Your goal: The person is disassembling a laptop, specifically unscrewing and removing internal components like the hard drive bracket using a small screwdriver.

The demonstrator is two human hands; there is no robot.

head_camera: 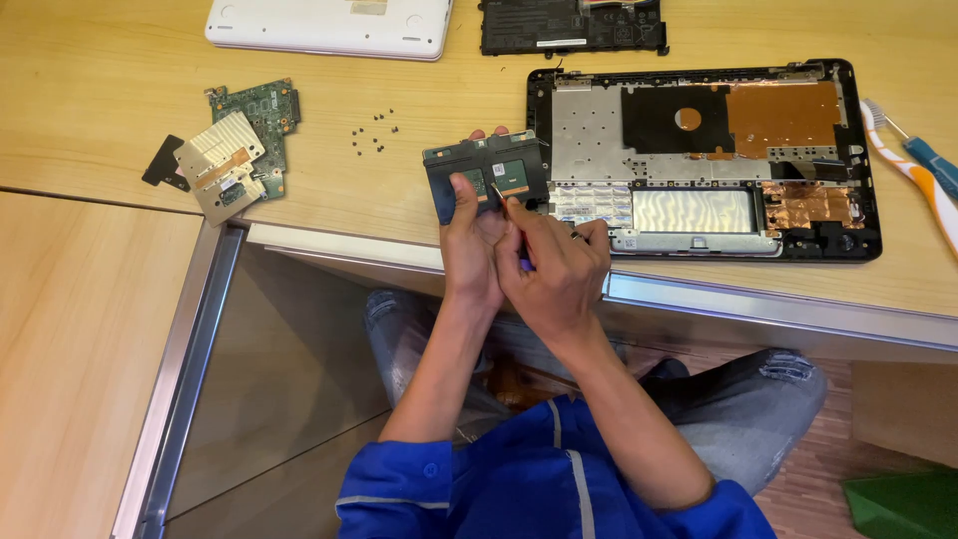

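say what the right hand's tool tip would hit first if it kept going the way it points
Probably the small green circuit board on the dark panel that the left hand holds; the right hand aims its tool there.

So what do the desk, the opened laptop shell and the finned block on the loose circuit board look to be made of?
Desk: pale wood or wood-look laminate, satin, with visible grain and a silvery metal edge strip. Opened laptop shell: black plastic frame, matt, holding a dull grey metal plate and patches that look like copper foil. Finned block: probably aluminium, going by its pale metallic ribs, sitting on a green circuit board.
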